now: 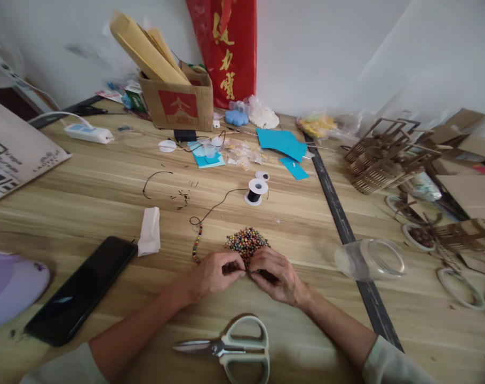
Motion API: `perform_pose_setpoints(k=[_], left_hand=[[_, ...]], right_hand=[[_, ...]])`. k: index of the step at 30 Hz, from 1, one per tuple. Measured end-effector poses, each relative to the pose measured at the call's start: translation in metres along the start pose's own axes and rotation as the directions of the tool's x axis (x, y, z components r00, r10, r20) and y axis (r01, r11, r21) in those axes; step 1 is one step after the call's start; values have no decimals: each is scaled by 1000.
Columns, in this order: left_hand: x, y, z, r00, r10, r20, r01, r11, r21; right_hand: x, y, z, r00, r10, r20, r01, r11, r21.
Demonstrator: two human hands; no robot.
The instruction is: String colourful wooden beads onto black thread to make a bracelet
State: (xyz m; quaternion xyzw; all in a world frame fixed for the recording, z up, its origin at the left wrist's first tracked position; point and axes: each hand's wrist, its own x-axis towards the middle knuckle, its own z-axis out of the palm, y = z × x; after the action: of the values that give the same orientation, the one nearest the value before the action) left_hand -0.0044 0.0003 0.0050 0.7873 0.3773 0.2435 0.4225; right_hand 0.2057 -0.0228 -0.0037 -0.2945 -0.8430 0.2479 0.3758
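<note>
My left hand pinches the end of a thin black cord, thumb and forefinger pressed together. Close against it, my right hand has its fingertips closed on what looks like a small bead, partly hidden. Just beyond both hands lies a heap of multicoloured beads. A strand of threaded beads runs out from beside my left hand, and its black cord leads back to a white spool wound with dark cord. Scissors with pale handles lie on the table in front of me.
At left are a black phone, a folded white paper and a purple object. A clear plastic jar lies on its side at right, near woven baskets. Behind stand a cardboard box and blue cards.
</note>
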Motion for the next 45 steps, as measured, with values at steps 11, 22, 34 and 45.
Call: perform_pose_setpoints(k=[11,22,34,45], left_hand=[[0,-1,3,999,46,2,-46,999,20],[-1,2,1,998,57,16,-57,997,45],[0,0,3,998,55,37,-56,998,42],[1,0,1,998,-41,51,46,994,-99]], right_hand=[[0,-1,0,1000,-1,7,1,1000,13],[3,-3,-1,999,-11,36,10,1000,10],[3,-3,0,998,-26,65,25,1000,4],[3,-2,0,998,-30,52,29,999,22]])
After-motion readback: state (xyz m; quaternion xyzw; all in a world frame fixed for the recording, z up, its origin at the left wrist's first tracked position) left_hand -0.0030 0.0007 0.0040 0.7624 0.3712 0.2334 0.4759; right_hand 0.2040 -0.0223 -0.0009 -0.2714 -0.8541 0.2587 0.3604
